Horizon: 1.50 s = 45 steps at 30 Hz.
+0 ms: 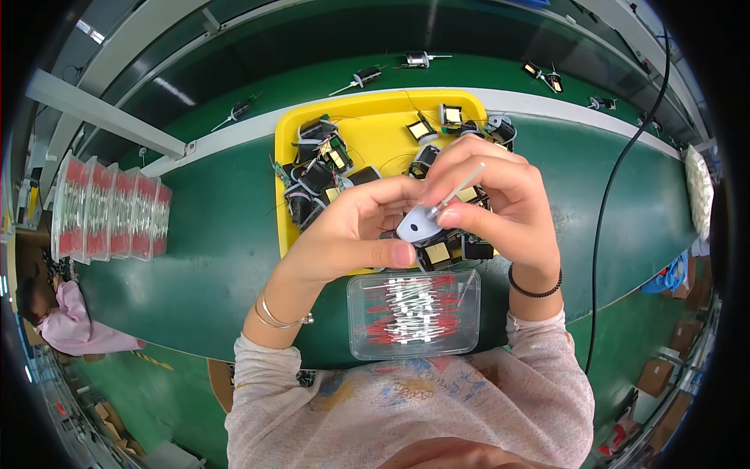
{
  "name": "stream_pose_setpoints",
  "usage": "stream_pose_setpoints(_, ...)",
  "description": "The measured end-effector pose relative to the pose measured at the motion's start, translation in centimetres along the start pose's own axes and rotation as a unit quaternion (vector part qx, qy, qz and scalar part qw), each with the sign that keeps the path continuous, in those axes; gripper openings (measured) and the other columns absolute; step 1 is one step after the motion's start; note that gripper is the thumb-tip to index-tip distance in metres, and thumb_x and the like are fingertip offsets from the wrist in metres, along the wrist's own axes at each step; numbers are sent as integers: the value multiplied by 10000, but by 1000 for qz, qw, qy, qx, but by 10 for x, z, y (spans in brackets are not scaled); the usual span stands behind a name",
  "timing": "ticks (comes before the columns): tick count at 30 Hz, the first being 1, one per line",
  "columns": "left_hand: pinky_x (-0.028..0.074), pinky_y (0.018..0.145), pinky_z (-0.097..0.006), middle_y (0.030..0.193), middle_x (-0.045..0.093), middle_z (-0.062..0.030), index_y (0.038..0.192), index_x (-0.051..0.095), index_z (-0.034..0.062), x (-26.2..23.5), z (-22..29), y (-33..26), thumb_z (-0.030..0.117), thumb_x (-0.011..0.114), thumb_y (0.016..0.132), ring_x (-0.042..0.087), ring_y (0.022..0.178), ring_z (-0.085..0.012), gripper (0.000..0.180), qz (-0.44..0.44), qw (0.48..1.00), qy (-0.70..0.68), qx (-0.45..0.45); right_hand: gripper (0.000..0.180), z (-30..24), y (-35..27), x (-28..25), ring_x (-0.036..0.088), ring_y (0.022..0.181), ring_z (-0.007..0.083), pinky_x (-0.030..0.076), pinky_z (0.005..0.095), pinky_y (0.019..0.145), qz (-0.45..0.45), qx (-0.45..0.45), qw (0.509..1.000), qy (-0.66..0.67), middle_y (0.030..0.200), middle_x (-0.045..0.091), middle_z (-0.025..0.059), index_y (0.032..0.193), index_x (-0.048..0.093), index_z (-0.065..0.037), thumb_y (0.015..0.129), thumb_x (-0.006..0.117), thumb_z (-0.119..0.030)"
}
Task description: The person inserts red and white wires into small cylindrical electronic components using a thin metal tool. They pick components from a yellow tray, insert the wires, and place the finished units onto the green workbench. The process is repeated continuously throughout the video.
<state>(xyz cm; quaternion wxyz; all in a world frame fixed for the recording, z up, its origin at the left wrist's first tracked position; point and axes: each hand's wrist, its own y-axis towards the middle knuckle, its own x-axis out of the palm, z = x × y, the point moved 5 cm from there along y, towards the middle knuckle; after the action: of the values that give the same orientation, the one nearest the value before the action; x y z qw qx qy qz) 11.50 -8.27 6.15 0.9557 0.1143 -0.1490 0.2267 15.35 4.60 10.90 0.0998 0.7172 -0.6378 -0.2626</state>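
Observation:
Over the near side of the yellow tray, my left hand (pixel 332 246) closes round a small device with a pale grey, rounded end cap (pixel 416 227) that has a dark oval hole. My right hand (pixel 512 203) pinches a thin whitish rod (pixel 465 186) between thumb and fingers. The rod's lower end meets the cap's right edge, and it slants up to the right. Whether it is fixed in the device I cannot tell. The yellow tray (pixel 375 99) holds several black devices with circuit boards and pale yellow pads, partly hidden by my hands.
A clear plastic box (pixel 359 344) of red and white thin rods stands close to my body. Several similar boxes (pixel 109 209) stand at the left. Beyond a white rail, devices with rods (pixel 367 76) lie on a green belt. A black cable (pixel 600 234) hangs at right; a person in pink (pixel 78 324) sits far left.

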Motion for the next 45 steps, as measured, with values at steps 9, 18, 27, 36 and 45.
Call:
stream_pose_setpoints(9,447,813,-266,966,595,-108,1104,500,-28,3,-13,2,266,537,872,570,900,-150,377,-91,971,-210,-73,57,-6,2,4,565,754,215,433,297,694,-11,-59,997,-53,774,597,68,761,602,-17,707,619,-20)
stream_pose_setpoints(18,470,758,-274,898,607,-114,1022,525,-44,-15,-4,0,228,586,821,597,835,-167,344,48,997,25,-53,84,-25,-27,-53,515,724,217,437,336,700,279,-198,937,66,773,552,97,815,511,-15,839,511,-96)
stream_pose_setpoints(27,299,948,-416,1024,557,-146,884,617,30,-4,52,-6,377,667,715,422,1113,-309,390,5,905,380,191,121,-10,-16,-17,589,804,193,462,304,740,170,-46,984,43,847,609,121,865,558,34,748,567,59)
stream_pose_setpoints(36,338,894,-397,909,583,-66,841,661,67,9,44,-6,364,700,651,461,1051,-288,355,36,888,429,161,92,-10,-12,-2,597,743,149,457,253,670,160,-12,987,-23,814,633,87,794,600,5,711,640,13)
stream_pose_setpoints(45,339,901,-390,913,572,-52,830,663,75,19,46,-8,346,694,649,460,1041,-289,327,99,794,558,223,113,3,-18,-5,593,746,133,476,237,686,238,65,964,96,820,610,92,847,582,33,747,634,23)
